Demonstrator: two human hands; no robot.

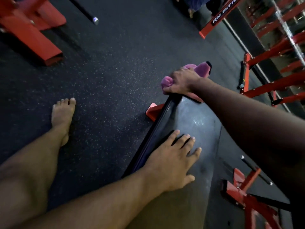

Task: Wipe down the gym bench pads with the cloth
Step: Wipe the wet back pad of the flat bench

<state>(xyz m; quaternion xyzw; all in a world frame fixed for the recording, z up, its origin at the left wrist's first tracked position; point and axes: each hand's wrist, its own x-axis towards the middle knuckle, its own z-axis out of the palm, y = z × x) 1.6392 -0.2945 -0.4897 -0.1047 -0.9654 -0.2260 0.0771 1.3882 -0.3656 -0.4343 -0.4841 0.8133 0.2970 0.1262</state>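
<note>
Cloth (189,75) sits bunched in your right hand (183,81), pinched tight at the pad's (198,126) far end, middle right of the frame. Your left hand (171,162) lies flat and open lower down. The pad runs long toward you.

The bench pad (194,123) runs away from me, slanting up toward the right of the view. My left hand (171,164) lies flat on its near part, fingers spread, close to the left edge. At the far end my right hand (181,81) grips the cloth (168,81), bunched against the pad's end, with more cloth beyond my knuckles. The floor (107,76) lies to the left of the pad, and my bare foot (62,116) stands on it, well apart from the bench. A frame foot (153,111) juts out from under the pad's left edge. A machine base (31,30) sits on the floor at far left, with a bar (85,10) just right of it. A rack (272,63) stands along the right side, beyond the pad.
</note>
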